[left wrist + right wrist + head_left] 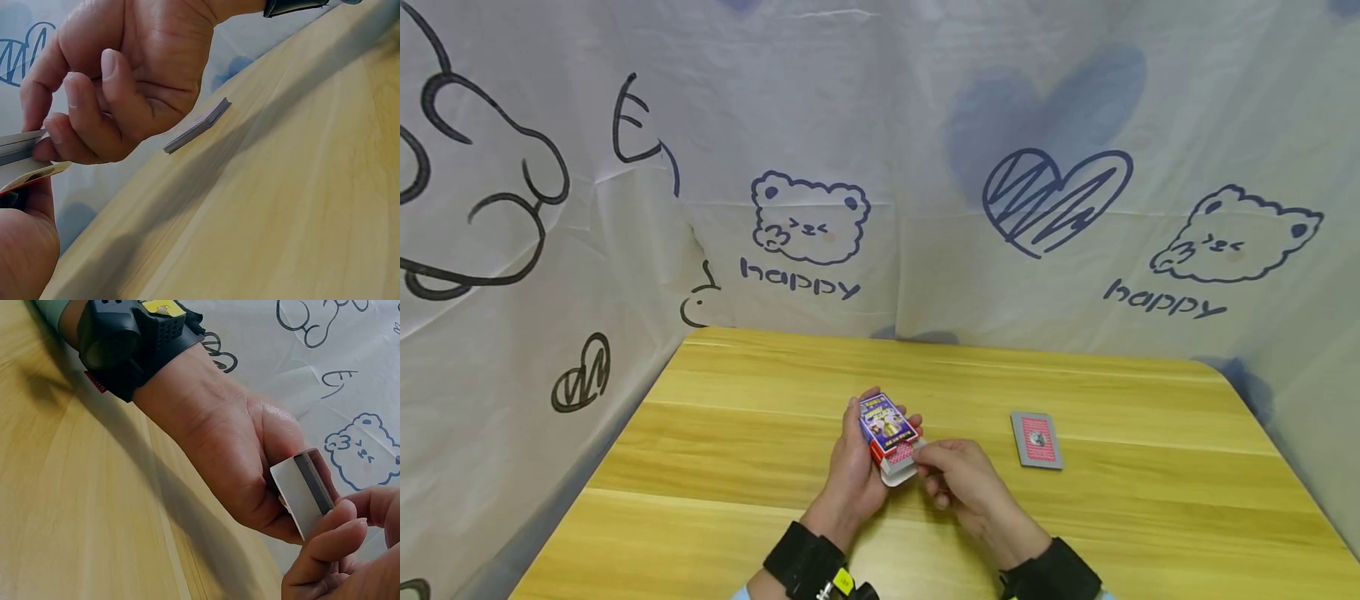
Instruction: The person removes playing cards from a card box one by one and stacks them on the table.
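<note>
My left hand (855, 471) holds a blue and red playing card box (886, 423) above the table, fingers wrapped round its sides. The box's near end is open with its white flap (899, 477) out, and red-backed playing cards (901, 453) show in the opening. At that end my right hand (966, 479) pinches the corner of the cards between thumb and forefinger. Its other fingers are curled in the left wrist view. The right wrist view shows the cards' stacked edge (314, 484) inside the box. How many cards the pinch takes cannot be told.
A squared stack of red-backed cards (1037, 440) lies on the wooden table (737, 408), right of both hands. White cloth (925, 117) with drawn bears and hearts hangs behind the table and at its sides. Black straps (806, 560) circle both wrists.
</note>
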`<action>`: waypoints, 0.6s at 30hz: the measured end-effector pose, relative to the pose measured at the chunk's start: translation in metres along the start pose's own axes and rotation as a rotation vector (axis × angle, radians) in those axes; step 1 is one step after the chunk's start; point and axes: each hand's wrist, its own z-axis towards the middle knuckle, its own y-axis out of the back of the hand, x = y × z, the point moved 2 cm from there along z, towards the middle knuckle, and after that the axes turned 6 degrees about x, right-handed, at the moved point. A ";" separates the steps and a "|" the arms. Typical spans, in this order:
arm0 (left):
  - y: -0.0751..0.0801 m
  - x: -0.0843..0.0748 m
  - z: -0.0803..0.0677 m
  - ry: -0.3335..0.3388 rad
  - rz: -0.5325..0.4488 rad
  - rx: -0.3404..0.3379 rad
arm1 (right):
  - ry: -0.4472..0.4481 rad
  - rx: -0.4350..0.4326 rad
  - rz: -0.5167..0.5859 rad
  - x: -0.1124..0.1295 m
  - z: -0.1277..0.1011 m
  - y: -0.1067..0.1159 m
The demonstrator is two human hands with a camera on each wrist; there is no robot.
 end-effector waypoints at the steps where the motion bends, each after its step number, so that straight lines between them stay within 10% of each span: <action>1: 0.000 0.000 0.000 0.000 -0.005 -0.001 | -0.002 -0.006 -0.002 0.000 0.000 0.000; 9: -0.001 -0.001 0.001 -0.002 -0.014 0.000 | -0.004 -0.048 -0.020 0.000 0.000 0.003; 18: 0.002 -0.007 0.000 0.008 0.014 -0.028 | -0.025 0.095 0.017 0.002 -0.006 0.004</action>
